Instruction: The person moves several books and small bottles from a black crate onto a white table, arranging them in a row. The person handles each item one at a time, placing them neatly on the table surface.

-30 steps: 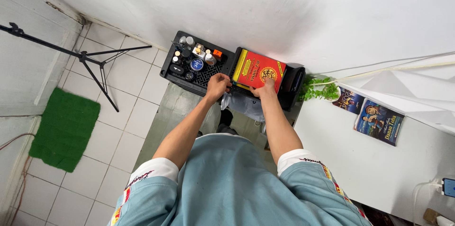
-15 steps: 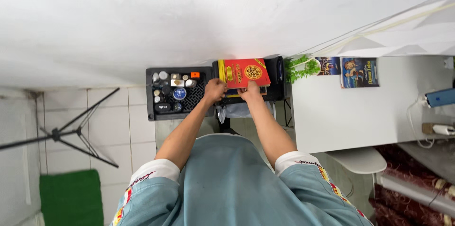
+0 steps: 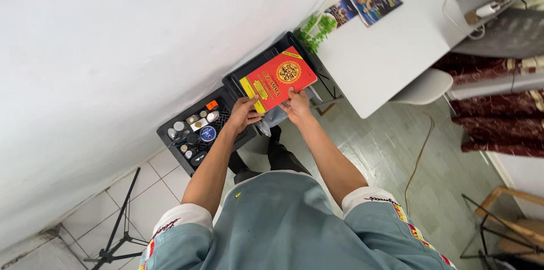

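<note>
Both my hands hold a red book (image 3: 279,78) with a yellow spine and a round gold emblem on its cover, lifted just above a black crate (image 3: 242,77) by the white wall. My left hand (image 3: 244,112) grips the book's spine end. My right hand (image 3: 297,104) grips its near long edge. A crumpled clear plastic bag (image 3: 273,117) hangs below the book between my wrists.
A second black crate (image 3: 177,147) to the left holds several small bottles and tins. A white desk (image 3: 385,49) to the right carries a small green plant (image 3: 315,26), two books and a charger. A white chair (image 3: 425,86), a cable on the floor and a tripod (image 3: 116,236) stand around.
The view has swung and tilted, showing more of the desk and floor to the right. The red book has come up off the crate a little, still in both hands.
</note>
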